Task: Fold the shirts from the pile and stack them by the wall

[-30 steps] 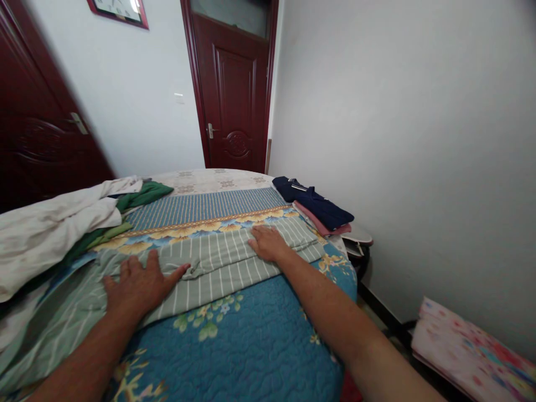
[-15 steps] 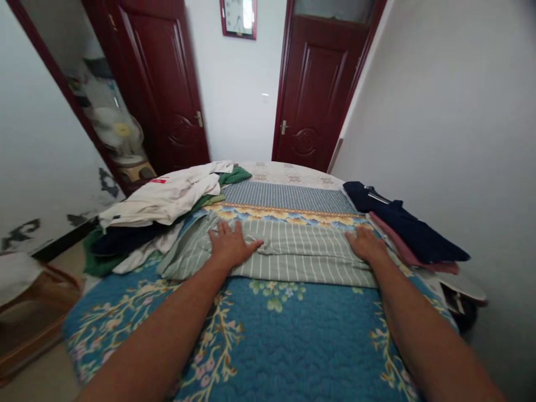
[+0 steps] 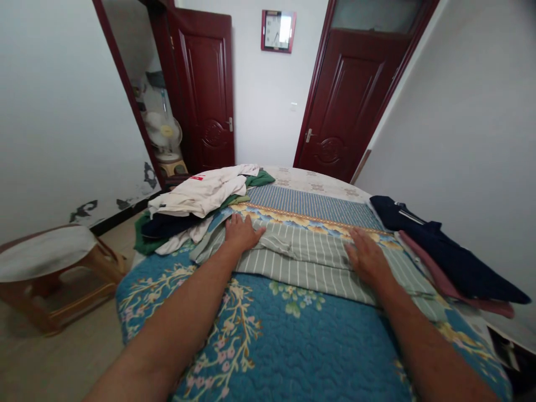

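A grey-green garment with white stripes (image 3: 310, 248) lies across the bed in a long folded strip; its exact kind is hard to tell. My left hand (image 3: 243, 233) rests on its left part, fingers stretched out and thumb apart, beside a small bunched ridge of the cloth. Over the right part is my right hand (image 3: 367, 258), palm down with the fingers extended; whether it presses on the cloth is unclear. Neither hand grips anything. Beneath the garment is a blue quilted cover (image 3: 318, 340) with flower patterns.
To the left lies a loose heap of clothes (image 3: 196, 195), white on top. A folded navy garment (image 3: 435, 245) sits over a pink one (image 3: 435, 268) at the right. A stool (image 3: 46, 251) stands left of the bed, and a wall (image 3: 469, 123) borders the right.
The view has swung left, so everything appears further right. My right hand has shifted inward along the striped garment, exposing its right end. My left hand stays on the left part.
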{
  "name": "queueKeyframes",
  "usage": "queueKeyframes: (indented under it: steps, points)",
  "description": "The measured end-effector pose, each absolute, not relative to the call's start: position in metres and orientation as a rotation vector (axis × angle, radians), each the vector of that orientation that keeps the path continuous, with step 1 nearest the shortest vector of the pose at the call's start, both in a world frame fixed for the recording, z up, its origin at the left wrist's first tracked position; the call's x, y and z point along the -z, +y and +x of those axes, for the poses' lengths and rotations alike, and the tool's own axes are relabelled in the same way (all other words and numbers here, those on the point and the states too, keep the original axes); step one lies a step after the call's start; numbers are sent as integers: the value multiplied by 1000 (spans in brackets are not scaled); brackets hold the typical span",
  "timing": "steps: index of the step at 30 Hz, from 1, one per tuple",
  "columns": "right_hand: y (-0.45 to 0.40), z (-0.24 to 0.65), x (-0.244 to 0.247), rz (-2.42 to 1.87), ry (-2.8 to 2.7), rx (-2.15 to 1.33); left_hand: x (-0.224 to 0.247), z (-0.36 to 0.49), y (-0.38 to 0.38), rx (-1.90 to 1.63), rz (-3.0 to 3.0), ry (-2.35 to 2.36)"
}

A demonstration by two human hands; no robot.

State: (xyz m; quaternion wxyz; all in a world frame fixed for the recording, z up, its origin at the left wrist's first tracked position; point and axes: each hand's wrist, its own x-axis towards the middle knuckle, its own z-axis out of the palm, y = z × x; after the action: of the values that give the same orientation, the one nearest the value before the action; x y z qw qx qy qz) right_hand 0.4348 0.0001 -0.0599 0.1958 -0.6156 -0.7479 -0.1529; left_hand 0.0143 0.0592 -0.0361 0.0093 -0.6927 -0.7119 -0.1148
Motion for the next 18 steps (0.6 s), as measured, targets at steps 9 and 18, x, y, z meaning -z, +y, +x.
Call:
queueKeyframes:
  steps: [9, 18]
  points:
    - [-9, 365, 69, -1851, -2358, 28, 42, 10, 68, 293, -2096, -2300]
    - [-16, 407, 65, -2169, -2159, -3, 47, 7, 75, 314, -2058, -2335]
